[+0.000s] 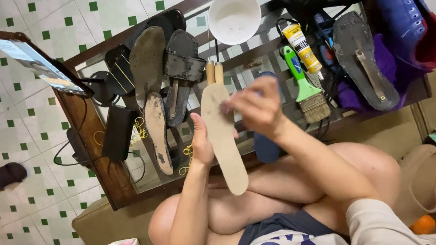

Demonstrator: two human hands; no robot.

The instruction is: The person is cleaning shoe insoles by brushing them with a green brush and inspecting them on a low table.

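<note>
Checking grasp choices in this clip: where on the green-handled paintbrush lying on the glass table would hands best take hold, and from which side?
Probably the green plastic handle of the green-handled paintbrush, from above. It lies flat, bristles toward the person and handle pointing away, bare on top. The yellow glue tube crowds its far end, so mid-handle looks easiest.

1. Floor (18,141): white tiles with small green squares at the corners; evenly lit
2. Table (89,143): dark wood frame, glass top over slats; set askew across the view
3. Couch (105,223): tan cushion, near edge just under the table
4. Cables (67,148) trail off the table's left side
</note>
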